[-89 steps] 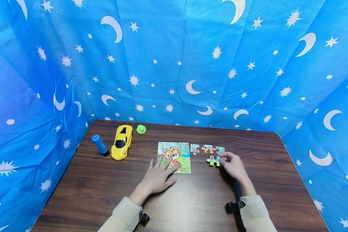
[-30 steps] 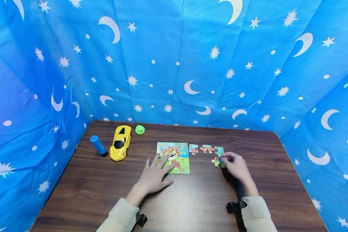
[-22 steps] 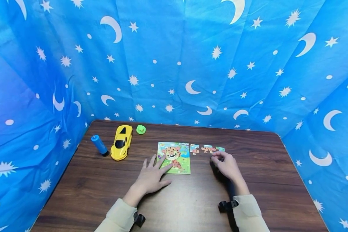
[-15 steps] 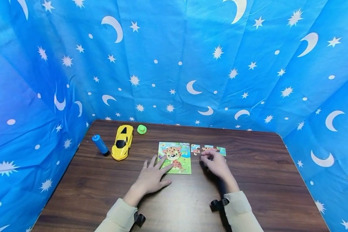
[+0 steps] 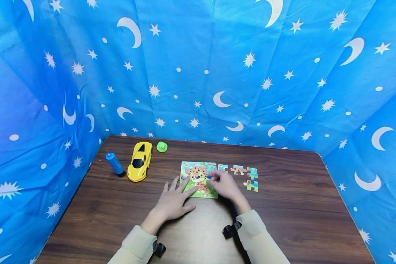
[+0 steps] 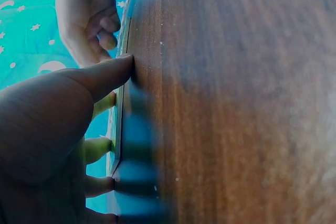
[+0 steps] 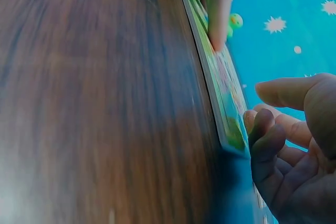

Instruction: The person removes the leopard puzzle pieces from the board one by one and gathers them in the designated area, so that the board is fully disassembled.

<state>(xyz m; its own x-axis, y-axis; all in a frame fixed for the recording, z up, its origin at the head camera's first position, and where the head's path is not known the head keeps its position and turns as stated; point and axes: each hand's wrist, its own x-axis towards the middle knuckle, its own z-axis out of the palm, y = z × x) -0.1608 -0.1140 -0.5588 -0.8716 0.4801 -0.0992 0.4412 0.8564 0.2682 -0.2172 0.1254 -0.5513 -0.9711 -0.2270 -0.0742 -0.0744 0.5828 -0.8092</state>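
The left hand (image 5: pixel 171 201), fingers spread, rests on the eight-o'clock side of a leopard puzzle (image 5: pixel 195 170) on the desk (image 5: pixel 198 234). The right hand (image 5: pixel 227 184), fingers loosely bent, thumb apart, is over its three-o'clock edge; puzzle pieces (image 5: pixel 238 169) lie beyond.

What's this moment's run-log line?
left hand: touching square green-blue leopard puzzle board | right hand: at board's right side, grip unclear | multicoloured jigsaw pieces: right of board, on brown wood-grain table
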